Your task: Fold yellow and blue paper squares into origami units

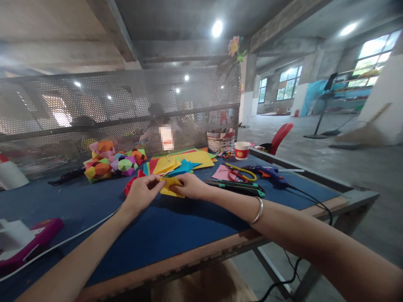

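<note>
Both my hands meet over a folded yellow paper piece (171, 187) on the blue table top (157, 226). My left hand (142, 192) pinches its left edge with closed fingers. My right hand (189, 186) presses and grips the right side, with a silver bangle on that wrist. A red folded paper (129, 186) lies just behind my left hand. A stack of coloured paper sheets (185, 161) and a blue paper star (184, 167) lie a little beyond the hands.
Folded multicoloured paper balls (108, 161) sit at the back left. Scissors (241, 172), a utility knife (245, 189) and a blue glue gun (267, 172) with a black cord lie at the right. A paper cup (242, 150), a basket (220, 139) and a perforated metal screen (126, 109) stand behind.
</note>
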{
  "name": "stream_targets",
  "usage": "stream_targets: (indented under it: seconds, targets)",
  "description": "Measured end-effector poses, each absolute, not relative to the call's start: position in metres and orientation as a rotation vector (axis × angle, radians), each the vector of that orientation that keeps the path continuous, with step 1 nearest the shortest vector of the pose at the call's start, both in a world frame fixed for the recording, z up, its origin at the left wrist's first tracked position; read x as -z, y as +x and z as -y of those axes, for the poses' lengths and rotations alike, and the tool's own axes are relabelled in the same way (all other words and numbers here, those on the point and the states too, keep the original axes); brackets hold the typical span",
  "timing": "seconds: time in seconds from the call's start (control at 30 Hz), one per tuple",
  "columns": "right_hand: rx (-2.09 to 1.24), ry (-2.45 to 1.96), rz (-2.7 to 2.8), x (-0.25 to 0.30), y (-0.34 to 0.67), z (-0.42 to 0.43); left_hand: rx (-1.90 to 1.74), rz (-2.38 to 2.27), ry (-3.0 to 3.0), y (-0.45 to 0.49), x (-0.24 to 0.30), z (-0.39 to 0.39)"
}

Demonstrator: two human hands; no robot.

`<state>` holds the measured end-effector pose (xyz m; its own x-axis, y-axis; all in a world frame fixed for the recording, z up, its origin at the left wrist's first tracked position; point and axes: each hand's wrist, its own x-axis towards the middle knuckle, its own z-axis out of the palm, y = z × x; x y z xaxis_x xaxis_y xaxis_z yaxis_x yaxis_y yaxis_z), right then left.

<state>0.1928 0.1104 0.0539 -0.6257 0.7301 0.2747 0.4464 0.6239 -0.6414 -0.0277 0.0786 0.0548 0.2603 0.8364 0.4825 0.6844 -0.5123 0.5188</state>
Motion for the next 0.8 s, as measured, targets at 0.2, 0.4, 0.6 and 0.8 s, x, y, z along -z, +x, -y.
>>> stream_targets:
  seconds: [0.2,0.4,0.6,0.8]
  targets:
    - [-0.670,-0.955,2.254,-0.0531,0.1928,-0.1137,-1.032,-1.534,2.393,-0.0276,-0.0573,-0.0759]
    - [-0.686,-0.975,2.175,-0.0534,0.1931,-0.1137,-0.842,-1.602,2.410,-0.0253,-0.0586,-0.0738]
    - [-0.777,-0.971,2.090,-0.0560,0.1921,-0.1099,-0.756,-1.614,2.378,-0.0221,-0.0572,-0.0719]
    - [-0.972,-0.992,1.958,-0.0591,0.1894,-0.1068,-0.755,-1.566,2.228,-0.0226,-0.0592,-0.0763]
